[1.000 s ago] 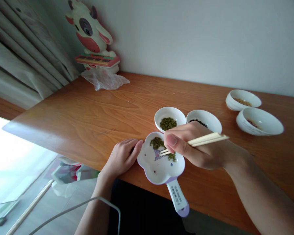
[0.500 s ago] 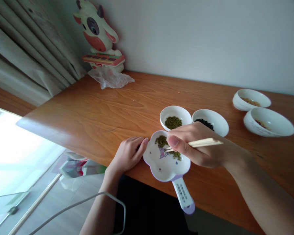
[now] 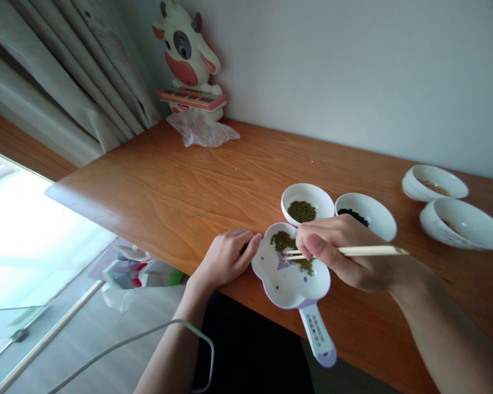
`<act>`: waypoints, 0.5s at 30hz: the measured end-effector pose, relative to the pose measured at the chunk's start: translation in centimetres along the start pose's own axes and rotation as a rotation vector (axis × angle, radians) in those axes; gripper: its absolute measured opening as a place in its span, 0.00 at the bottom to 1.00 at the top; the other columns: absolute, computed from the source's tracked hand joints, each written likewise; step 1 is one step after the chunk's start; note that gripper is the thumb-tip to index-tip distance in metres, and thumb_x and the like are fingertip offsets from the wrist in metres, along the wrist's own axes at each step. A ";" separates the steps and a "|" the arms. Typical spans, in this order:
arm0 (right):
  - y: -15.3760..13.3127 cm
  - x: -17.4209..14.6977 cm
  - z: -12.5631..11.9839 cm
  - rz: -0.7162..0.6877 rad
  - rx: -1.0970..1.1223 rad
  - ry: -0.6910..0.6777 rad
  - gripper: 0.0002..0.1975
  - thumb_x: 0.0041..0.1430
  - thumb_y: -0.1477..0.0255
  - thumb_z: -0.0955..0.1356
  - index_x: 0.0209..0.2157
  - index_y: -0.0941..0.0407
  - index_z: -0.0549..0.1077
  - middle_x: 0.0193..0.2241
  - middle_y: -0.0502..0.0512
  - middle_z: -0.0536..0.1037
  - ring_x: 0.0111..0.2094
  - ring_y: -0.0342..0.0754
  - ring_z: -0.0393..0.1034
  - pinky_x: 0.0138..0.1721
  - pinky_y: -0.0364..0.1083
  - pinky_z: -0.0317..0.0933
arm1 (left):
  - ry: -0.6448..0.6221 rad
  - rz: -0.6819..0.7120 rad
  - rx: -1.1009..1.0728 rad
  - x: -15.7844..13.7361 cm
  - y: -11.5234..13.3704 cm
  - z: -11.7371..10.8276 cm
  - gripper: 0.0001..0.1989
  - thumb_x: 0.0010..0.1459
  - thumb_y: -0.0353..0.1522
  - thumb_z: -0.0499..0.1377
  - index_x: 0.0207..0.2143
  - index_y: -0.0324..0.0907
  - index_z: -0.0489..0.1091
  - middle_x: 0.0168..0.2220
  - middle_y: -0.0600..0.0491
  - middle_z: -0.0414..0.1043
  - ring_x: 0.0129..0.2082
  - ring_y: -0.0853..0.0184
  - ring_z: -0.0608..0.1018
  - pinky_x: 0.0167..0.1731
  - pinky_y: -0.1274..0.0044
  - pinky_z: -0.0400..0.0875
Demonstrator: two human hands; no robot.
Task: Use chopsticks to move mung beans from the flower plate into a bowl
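Observation:
My right hand [image 3: 345, 254] is closed around a pair of pale chopsticks [image 3: 372, 250]. Their tips are inside a white flower-shaped dish [image 3: 285, 290] with a lilac rim and a labelled handle, beside small green beans [image 3: 283, 239]. Part of those beans is hidden by my right fingers. My left hand [image 3: 228, 257] rests on the table at the dish's left side, fingers loosely extended, the thumb tip at its rim. Just behind the dish stand a white bowl [image 3: 325, 203] of green beans and another bowl [image 3: 380, 216] with black beans, partly covered by my right hand.
Two more white bowls, a rear one [image 3: 411, 189] and a front one [image 3: 472, 232], stand at the right with small contents. A cow keyboard toy [image 3: 193, 60] and a crumpled plastic bag [image 3: 205, 131] are at the back left. A grey cable [image 3: 148, 331] crosses the lower left.
The view has shifted, so everything sits slightly further right. The chopsticks now lie flatter, with their tips apart in the dish. My left hand stays beside the dish.

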State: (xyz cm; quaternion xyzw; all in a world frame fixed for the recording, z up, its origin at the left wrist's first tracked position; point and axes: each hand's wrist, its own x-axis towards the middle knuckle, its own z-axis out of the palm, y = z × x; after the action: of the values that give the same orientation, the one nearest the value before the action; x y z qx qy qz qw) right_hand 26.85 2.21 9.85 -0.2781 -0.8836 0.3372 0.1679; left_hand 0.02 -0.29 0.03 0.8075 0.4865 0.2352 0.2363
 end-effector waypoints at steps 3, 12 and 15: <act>-0.1 0.0 0.0 0.007 0.015 0.000 0.23 0.79 0.60 0.55 0.31 0.54 0.67 0.26 0.49 0.71 0.26 0.43 0.62 0.31 0.46 0.53 | -0.002 -0.004 0.005 0.0 0.0 0.0 0.22 0.77 0.40 0.46 0.29 0.42 0.63 0.28 0.54 0.69 0.28 0.69 0.71 0.34 0.75 0.63; 0.0 0.1 0.2 0.003 0.016 0.034 0.23 0.78 0.60 0.57 0.30 0.55 0.68 0.26 0.49 0.72 0.27 0.43 0.63 0.32 0.46 0.52 | -0.015 -0.004 -0.001 0.1 -0.2 0.1 0.21 0.78 0.40 0.46 0.29 0.42 0.61 0.28 0.55 0.67 0.28 0.69 0.70 0.34 0.75 0.62; 0.0 0.3 0.2 -0.001 -0.003 0.042 0.23 0.79 0.61 0.56 0.30 0.55 0.67 0.26 0.48 0.72 0.27 0.42 0.63 0.32 0.46 0.52 | -0.015 -0.006 0.002 0.0 -0.4 0.2 0.21 0.78 0.40 0.45 0.29 0.43 0.60 0.28 0.55 0.67 0.28 0.69 0.70 0.34 0.75 0.61</act>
State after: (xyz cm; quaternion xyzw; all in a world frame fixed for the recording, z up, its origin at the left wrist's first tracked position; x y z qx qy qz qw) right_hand 26.51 2.26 9.70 -0.2847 -0.8806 0.3298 0.1864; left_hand -0.08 -0.18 -0.37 0.8080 0.4873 0.2280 0.2400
